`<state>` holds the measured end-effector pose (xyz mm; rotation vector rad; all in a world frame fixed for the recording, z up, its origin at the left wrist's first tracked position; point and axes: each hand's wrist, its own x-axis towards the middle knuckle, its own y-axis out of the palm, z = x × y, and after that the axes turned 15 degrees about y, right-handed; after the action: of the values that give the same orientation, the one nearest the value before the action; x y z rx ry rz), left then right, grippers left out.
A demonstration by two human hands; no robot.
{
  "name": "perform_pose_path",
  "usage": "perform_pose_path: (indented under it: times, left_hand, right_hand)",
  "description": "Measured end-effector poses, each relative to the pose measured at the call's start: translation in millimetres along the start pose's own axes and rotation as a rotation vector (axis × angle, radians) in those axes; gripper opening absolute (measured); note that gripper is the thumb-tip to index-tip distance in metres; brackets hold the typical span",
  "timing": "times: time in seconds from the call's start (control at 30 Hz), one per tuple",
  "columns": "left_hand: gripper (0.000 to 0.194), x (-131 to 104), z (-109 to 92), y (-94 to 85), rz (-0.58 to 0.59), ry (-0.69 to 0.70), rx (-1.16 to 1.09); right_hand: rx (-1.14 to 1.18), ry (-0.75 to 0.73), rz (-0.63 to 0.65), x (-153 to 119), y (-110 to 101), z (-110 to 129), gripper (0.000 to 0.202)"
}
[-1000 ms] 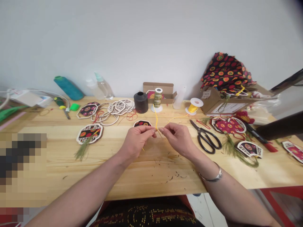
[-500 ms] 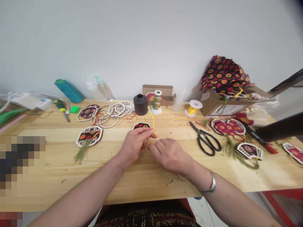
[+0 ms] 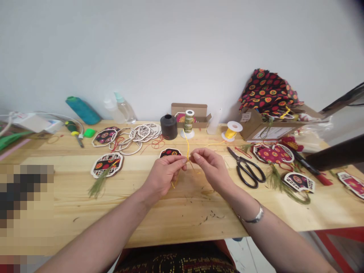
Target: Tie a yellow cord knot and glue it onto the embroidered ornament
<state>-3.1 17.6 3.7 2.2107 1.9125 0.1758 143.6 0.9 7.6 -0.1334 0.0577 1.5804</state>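
A yellow cord point(image 3: 187, 143) stands up between my two hands, its loose ends hanging below the fingers. My left hand point(image 3: 167, 168) pinches it between thumb and forefinger. Close on its right, my right hand point(image 3: 207, 165) has thumb and forefinger pressed together at the cord; the exact piece in that pinch is too small to make out. Just behind my left fingers lies a dark patterned piece with a pale edge point(image 3: 170, 152), partly hidden. A spool of yellow cord point(image 3: 231, 131) stands behind my right hand, with a strand running from it toward that hand.
Black scissors point(image 3: 247, 168) lie right of my right hand. At the left is an ornament with a green tassel point(image 3: 105, 165). Pale cut-out frames point(image 3: 146, 132), a black cone point(image 3: 168, 127) and a green-gold spool point(image 3: 189, 123) stand or lie behind. A cardboard box point(image 3: 256, 127) holds patterned cloth.
My right hand has risen and turned, its fingertips now beside the cord at my left fingertips. The cord's upper end has shifted slightly right, and its lower ends show more.
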Motion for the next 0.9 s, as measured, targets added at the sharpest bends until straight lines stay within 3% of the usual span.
perform_pose_path:
  times: [0.1,0.17,0.5,0.9]
  left_hand:
    - [0.017,-0.1,0.9,-0.4,0.028,0.008,0.026]
    - [0.017,-0.6,1.3,-0.6,0.040,0.008,0.045]
    - [0.016,-2.7,0.7,-0.2,0.097,0.007,0.114]
    - [0.015,-4.0,-1.3,1.4,0.104,-0.002,0.146]
  right_hand:
    - [0.205,0.274,0.223,5.1,0.9,-2.3,0.027]
    - [0.242,0.330,0.251,5.3,1.4,-1.9,0.029]
    - [0.124,0.278,0.131,6.4,-1.0,-0.3,0.032]
    - [0.003,0.262,0.097,7.1,-3.3,-0.7,0.036]
